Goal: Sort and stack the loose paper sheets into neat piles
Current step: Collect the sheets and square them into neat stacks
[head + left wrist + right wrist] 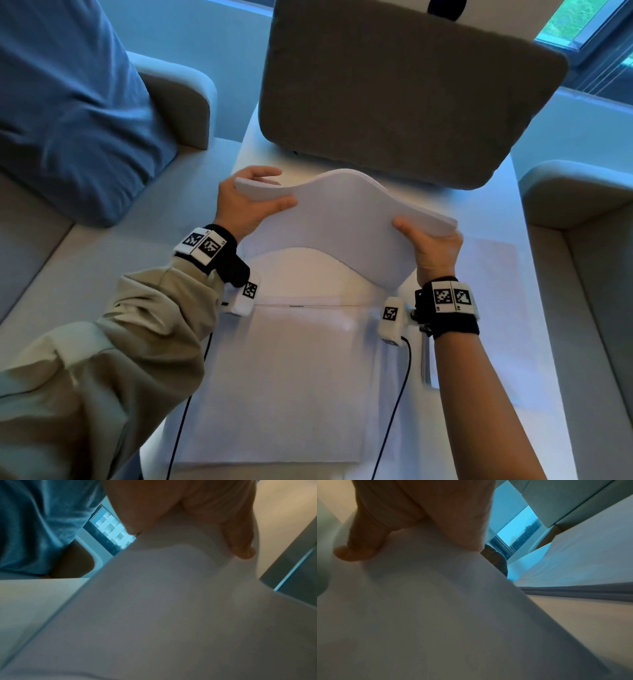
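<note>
A thick stack of white paper sheets (pixel 346 219) hangs in the air above the white table (pixel 493 209), bowed upward in its middle. My left hand (pixel 246 202) grips its left end, thumb on top and fingers underneath. My right hand (pixel 431 246) grips the right end the same way. Both wrist views are filled by the stack (pixel 171 615) (pixel 419 615), with my thumb (pixel 240 536) (pixel 361 547) pressed on it. More white sheets (pixel 291 387) lie flat on the table below, and another sheet (pixel 486 294) lies at the right.
A grey padded chair back (pixel 404 92) stands right behind the table's far edge. Grey sofa arms (pixel 568 198) flank the table at both sides. A blue cloth (pixel 68 102) lies on the left sofa. Black cables (pixel 394 411) run from my wrists over the lying sheets.
</note>
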Action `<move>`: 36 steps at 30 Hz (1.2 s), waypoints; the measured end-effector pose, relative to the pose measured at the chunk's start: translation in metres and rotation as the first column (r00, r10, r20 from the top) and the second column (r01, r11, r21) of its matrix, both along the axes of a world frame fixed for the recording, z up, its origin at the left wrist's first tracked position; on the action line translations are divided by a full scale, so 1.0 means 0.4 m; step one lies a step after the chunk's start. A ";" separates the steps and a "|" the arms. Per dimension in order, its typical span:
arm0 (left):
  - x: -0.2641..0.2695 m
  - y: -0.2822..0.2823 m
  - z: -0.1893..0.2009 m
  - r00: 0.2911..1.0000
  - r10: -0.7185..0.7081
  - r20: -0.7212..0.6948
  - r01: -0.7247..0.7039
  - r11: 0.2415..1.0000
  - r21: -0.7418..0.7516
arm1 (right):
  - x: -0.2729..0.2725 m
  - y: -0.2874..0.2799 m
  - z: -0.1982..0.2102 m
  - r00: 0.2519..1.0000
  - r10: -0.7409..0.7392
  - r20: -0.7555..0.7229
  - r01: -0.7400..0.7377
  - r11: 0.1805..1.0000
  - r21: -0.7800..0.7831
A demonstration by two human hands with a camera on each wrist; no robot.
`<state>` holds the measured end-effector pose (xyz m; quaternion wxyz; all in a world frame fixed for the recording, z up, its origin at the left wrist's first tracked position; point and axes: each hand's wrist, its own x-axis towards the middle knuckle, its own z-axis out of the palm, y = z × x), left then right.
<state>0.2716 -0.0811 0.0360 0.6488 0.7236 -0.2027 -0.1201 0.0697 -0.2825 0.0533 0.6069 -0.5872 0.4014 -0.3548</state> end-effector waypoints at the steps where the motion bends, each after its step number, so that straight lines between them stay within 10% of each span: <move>1: 0.002 0.001 0.002 1.000 -0.005 0.002 0.005 1.000 -0.008 | 0.000 -0.003 0.000 1.000 -0.009 0.001 0.009 1.000 -0.007; 11: -0.006 -0.004 -0.052 0.979 0.115 -0.167 -0.082 0.978 0.190 | -0.036 0.003 -0.008 0.975 0.078 -0.208 -0.089 0.995 -0.043; 19: -0.011 0.004 -0.082 0.944 0.216 -0.248 -0.136 0.944 0.302 | -0.131 0.047 0.048 1.000 -0.017 -0.023 0.020 0.987 0.158; 23: -0.165 -0.026 -0.030 0.815 -0.081 -0.574 0.134 0.990 0.051 | -0.185 0.069 0.050 0.990 -0.134 0.042 0.114 0.942 0.314; 26: -0.293 -0.052 -0.004 0.798 -0.292 -0.527 0.307 0.950 -0.063 | -0.223 0.083 0.044 0.986 -0.165 0.034 0.141 0.919 0.369; 36: -0.402 -0.122 -0.031 0.913 -0.285 -0.293 0.339 0.928 0.155 | -0.430 -0.056 0.041 0.988 -0.016 -0.154 0.053 0.969 0.241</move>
